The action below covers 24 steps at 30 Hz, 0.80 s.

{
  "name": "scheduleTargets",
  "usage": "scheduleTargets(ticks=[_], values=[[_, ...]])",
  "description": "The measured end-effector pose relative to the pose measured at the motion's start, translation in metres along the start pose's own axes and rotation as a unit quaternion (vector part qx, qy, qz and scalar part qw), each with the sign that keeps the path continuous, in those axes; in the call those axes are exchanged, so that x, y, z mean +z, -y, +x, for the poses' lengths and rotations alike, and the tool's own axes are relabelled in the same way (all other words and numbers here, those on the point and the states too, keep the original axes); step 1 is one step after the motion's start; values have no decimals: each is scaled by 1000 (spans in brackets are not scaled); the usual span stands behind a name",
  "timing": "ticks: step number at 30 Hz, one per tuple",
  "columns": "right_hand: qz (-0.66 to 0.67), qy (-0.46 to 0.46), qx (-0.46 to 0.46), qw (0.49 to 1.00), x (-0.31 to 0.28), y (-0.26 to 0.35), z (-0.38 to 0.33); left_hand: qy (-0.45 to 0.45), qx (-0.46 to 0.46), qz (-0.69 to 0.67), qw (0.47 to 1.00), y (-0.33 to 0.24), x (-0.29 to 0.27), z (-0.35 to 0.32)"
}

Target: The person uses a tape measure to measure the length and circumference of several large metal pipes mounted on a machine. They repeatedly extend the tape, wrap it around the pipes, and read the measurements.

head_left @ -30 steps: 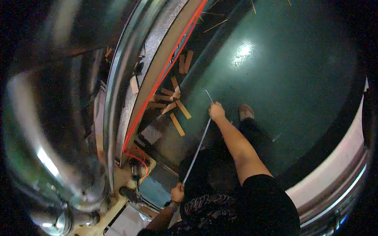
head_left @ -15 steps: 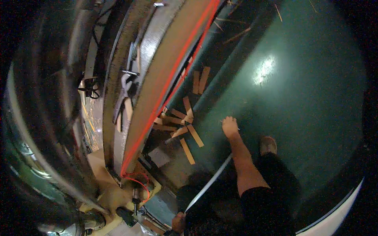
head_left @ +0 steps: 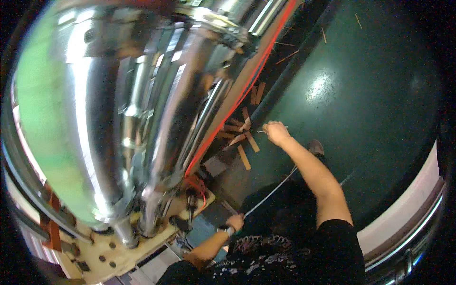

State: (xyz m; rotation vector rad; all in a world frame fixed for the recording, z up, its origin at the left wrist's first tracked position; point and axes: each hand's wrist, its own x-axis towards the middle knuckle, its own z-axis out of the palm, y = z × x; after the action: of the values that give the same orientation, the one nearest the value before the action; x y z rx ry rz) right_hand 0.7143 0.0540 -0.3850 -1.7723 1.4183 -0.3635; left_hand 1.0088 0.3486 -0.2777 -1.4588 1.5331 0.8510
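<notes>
Large polished metal machine (head_left: 118, 118) fills the left, with a red edge line running along its side. Left hand (head_left: 235, 222), near, closed around the near end of a thin metal rod (head_left: 273, 191). Rod slants far-right to the right hand (head_left: 275, 133), fist closed around it. Wooden sticks (head_left: 243, 137) lie scattered on the green floor (head_left: 361, 95) just left of that hand.

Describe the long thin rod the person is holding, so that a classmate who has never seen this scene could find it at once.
Start at the dark green floor beside the shiny metal machine. The thin pale rod runs from the left hand up to the right hand. Unlike the short brown wooden strips nearby, it is long, slender and gripped at both ends.
</notes>
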Motion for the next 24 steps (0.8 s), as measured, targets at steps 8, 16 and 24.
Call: scheduleTargets(ticks=[8, 16, 24], values=[[160, -72, -309, 935, -162, 214, -133, -9, 69, -101, 992, -34, -72, -94], [-111, -69, -332, 934, -157, 307, -102, -75, 79, -202, 973, 11, -60, -165], [-222, -67, -366, 901, -161, 320, -86, -11, 19, -234, 972, 60, 33, -210]])
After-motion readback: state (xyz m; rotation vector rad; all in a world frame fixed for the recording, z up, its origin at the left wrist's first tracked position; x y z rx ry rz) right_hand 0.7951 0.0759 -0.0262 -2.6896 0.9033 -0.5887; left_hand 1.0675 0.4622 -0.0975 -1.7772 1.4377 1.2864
